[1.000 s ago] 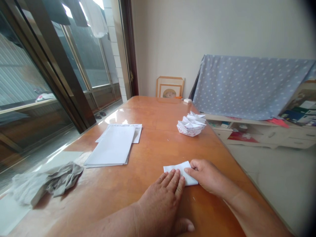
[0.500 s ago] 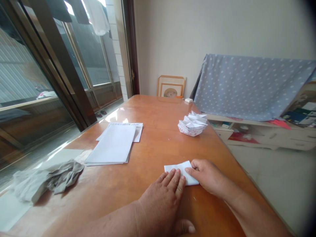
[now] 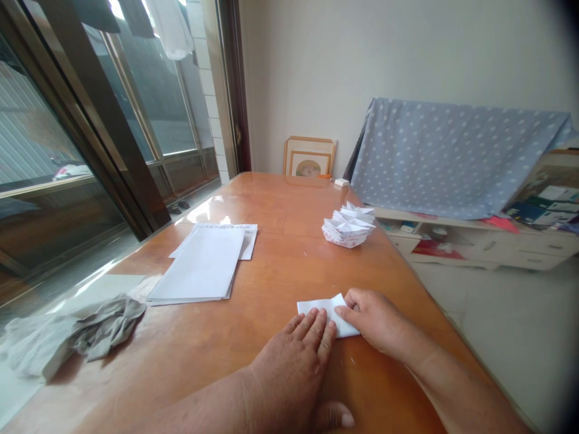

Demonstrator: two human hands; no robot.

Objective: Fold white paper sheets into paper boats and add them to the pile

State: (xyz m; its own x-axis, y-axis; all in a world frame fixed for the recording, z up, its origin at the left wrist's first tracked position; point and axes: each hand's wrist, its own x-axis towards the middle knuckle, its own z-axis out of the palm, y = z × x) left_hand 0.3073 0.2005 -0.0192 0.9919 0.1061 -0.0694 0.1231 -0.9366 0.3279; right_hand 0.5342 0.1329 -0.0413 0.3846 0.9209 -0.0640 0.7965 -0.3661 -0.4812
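Note:
A small folded sheet of white paper (image 3: 332, 305) lies on the wooden table in front of me. My left hand (image 3: 298, 352) rests flat with its fingers stretched over the paper's near left part, the thumb apart on the tabletop. At the paper's right edge, my right hand (image 3: 373, 319) pinches it between thumb and bent fingers. Beyond the hands, to the right, stands a stack of folded white paper pieces (image 3: 348, 228) with pointed tips and some reddish print.
A pile of white paper sheets (image 3: 199, 265) lies on the left of the table (image 3: 271, 211). Nearer me on that side is a crumpled grey cloth (image 3: 108, 325). A small white box (image 3: 341, 182) sits at the far end. The table's right edge drops to the floor.
The view has shifted slightly, so everything sits a little further left. Both hands keep their places on the folded paper.

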